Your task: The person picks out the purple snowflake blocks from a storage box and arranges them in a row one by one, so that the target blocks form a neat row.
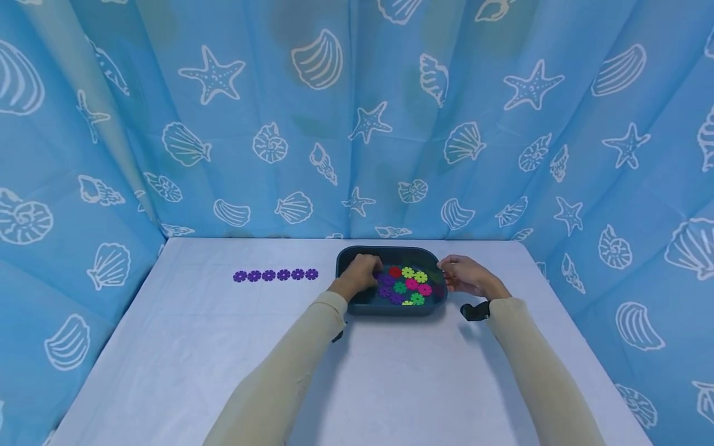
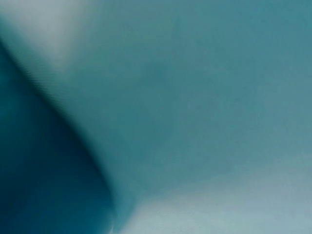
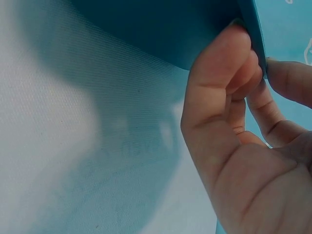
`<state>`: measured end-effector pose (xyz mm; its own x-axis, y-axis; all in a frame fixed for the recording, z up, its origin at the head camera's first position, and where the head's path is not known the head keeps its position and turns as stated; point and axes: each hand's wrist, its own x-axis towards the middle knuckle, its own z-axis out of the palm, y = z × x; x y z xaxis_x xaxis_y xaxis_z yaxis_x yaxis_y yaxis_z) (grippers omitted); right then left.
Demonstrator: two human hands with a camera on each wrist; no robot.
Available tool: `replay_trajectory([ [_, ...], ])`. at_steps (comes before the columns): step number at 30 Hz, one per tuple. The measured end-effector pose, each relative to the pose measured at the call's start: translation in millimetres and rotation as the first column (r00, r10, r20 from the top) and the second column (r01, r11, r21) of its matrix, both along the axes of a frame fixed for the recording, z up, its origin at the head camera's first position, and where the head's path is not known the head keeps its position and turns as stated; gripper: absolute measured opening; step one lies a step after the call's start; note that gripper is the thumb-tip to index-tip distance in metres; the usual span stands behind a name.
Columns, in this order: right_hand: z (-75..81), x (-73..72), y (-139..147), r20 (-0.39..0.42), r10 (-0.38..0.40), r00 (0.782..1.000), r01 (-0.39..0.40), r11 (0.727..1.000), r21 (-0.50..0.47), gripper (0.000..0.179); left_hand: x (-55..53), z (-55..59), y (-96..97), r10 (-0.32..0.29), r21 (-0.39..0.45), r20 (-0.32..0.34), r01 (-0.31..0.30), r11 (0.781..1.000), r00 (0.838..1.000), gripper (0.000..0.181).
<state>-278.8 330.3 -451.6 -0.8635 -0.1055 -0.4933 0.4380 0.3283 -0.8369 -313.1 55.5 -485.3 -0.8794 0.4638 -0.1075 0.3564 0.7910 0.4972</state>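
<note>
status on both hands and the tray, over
Left hand inside dark tray, grip unclear. Right hand pinches its rim. Six purple flower-shaped discs lined up outside, multicoloured discs inside. No obstruction seen.

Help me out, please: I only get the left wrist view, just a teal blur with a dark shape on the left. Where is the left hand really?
Observer: The head view shows the left hand reaching inside a dark tray, at its left side.
Operator: Oh! Is anything holding that tray?
Observer: Yes, the right hand pinches its right edge between thumb and fingers.
Operator: And is there anything beside it?
Observer: Six purple flower-shaped pieces lie in a row on the white table, left of the tray.
</note>
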Motion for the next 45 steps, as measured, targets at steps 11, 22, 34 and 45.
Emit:
replay_trajectory([
  [11, 1.8, -1.9, -1, -0.003, 0.005, 1.0, -0.005, 1.0, -0.005, 0.035, 4.9, 3.3, 0.2, -0.039, -0.046, -0.044, 0.037, 0.998, 0.998, 0.036],
  [22, 1.4, 0.3, 2, -0.004, 0.011, 1.0, -0.01, 1.0, 0.029, 0.037, -2.4, 25.9, -12.7, -0.037, 0.079, -0.082, 0.044, 0.996, 0.996, 0.037],
  [34, -1.0, 4.8, 10, 0.004, -0.006, 1.0, 0.006, 0.999, 0.042, 0.036, -8.5, 37.2, -26.7, -0.055, 0.065, -0.07, 0.06, 0.996, 0.996, 0.041],
  [45, 1.1, -1.7, 2, -0.007, 0.009, 1.0, -0.009, 1.0, 0.018, 0.036, 2.5, 17.4, -7.2, -0.127, 0.017, -0.052, 0.128, 0.992, 0.991, 0.035],
])
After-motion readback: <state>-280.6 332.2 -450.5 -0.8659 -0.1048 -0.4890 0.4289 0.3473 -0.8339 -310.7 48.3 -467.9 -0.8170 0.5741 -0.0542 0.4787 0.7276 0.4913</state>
